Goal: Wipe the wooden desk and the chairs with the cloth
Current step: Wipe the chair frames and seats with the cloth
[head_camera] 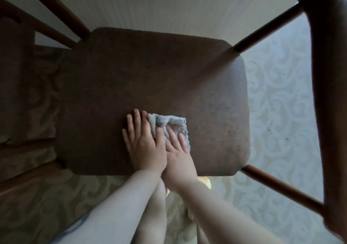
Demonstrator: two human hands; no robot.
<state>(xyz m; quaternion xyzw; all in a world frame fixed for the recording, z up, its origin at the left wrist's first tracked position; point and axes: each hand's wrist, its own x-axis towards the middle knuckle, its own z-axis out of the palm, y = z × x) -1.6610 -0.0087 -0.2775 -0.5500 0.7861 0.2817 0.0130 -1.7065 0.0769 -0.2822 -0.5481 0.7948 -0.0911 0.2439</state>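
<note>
Right now we look down at a dark brown wooden chair seat (150, 78) with rounded corners. Our small folded grey cloth (169, 124) lies flat on the seat, near its front edge and about in the middle. Our left hand (143, 144) lies flat with straight fingers, its thumb side on the left part of the cloth and the other fingers on the bare wood. Our right hand (177, 149) presses flat on the cloth too, fingers straight, and touches the left hand. Thin brown wooden rods (266, 27) run out from the seat's corners. Under the chair lies a pale floor with swirly patterns (281, 97).
</note>
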